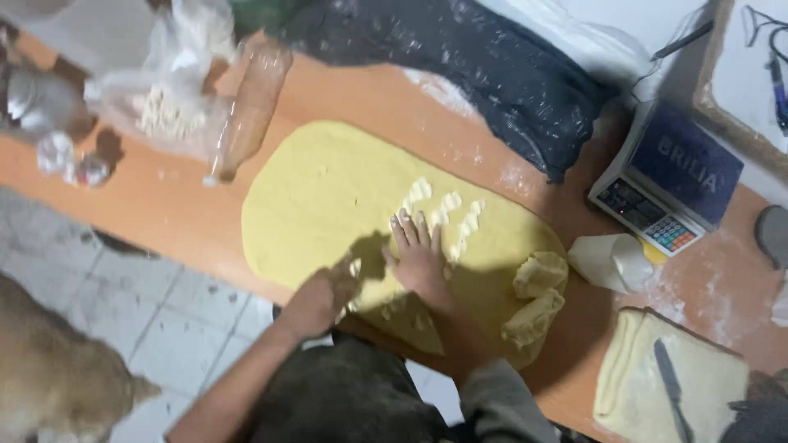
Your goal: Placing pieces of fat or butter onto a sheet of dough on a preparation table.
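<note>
Head-camera view looked down on a long orange-brown wooden table [189,221] dusted with flour, running from nine o'clock to four o'clock, with pale grey floor tiles [176,308] below it at seven o'clock. At the centre lay the broad, flat oval sheet of yellow dough [328,197], rolled thin on the tabletop. At one o'clock sat a dark, flour-speckled cloth bag [492,70]; at three o'clock a blue-topped electronic weighing scale [669,184]; at five o'clock a folded slab of pale dough [698,385] with a dark-handled knife [671,381] lying on it. A clear plastic bottle [250,107] and a crumpled clear plastic bag of flour [168,107] lay at eleven o'clock. A tan furry animal [49,369] stood on the floor at eight o'clock. Two torn yellow dough lumps [538,295] rested on the sheet's edge at four o'clock, and small white fat smears [447,209] dotted the sheet just beyond the fingertips. The right hand [419,254] was spread wide and flat, pressing on the sheet; the left hand [320,299] was curled near the sheet's near edge, and I could not tell whether it held anything. As a judgement, hard pressing could tear the thin sheet, and the animal nearby could foul the dough.
</note>
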